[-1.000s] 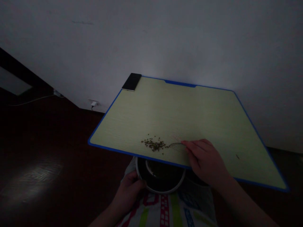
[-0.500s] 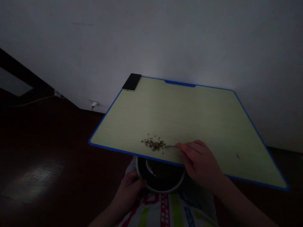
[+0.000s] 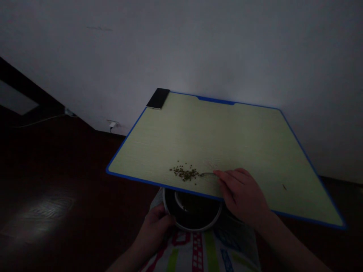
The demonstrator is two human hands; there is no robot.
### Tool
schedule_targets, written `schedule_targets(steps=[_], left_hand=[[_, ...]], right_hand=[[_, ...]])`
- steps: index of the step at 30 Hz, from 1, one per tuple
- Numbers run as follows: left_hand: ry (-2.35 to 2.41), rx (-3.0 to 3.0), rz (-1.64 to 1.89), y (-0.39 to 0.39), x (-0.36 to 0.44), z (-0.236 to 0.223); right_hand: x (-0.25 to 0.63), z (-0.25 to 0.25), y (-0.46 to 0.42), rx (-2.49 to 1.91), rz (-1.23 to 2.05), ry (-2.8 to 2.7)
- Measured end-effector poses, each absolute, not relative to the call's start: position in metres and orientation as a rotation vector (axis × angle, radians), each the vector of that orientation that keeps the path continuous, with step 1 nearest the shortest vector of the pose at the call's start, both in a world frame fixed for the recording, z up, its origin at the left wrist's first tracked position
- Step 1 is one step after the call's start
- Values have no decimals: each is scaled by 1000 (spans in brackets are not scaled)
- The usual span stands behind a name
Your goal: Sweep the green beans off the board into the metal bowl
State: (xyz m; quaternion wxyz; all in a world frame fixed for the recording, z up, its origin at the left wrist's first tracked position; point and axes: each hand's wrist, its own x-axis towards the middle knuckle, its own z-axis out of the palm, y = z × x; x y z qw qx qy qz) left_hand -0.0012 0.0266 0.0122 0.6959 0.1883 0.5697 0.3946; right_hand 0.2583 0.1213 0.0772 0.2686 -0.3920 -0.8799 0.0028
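Note:
My right hand (image 3: 241,192) rests low over the table's near edge, its fingers pinched on a thin metal utensil (image 3: 208,174). The utensil's far end touches or nearly touches the right side of a small pile of brownish-green beans or seeds (image 3: 185,173) on the pale tabletop; its exact shape is too dim to tell. Under the blue table edge, a round dark bowl with a light rim (image 3: 195,229) sits on my lap, partly hidden by the table. My left hand (image 3: 159,223) is closed on the bowl's left rim, thumb on top.
The pale folding table (image 3: 215,132) with blue edging stands against a grey wall (image 3: 227,45). A black phone (image 3: 158,98) lies on its far left corner. A small dark sliver (image 3: 284,187) lies at right. A plug (image 3: 112,124) sits in the wall at left.
My right hand has shifted slightly right with the utensil, whose tip has drawn back a little from the pile. My left hand and the bowl have stayed put.

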Motion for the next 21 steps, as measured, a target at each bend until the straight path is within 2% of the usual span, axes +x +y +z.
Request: schedule_targets(steps=[10,21], left_hand=[[1285,387,871,31,3,28],[1273,389,894,21,-3,8]], right_hand=[[271,74,130,-1154,-36,-2371],[268,82,136,-1029,93,-2416]])
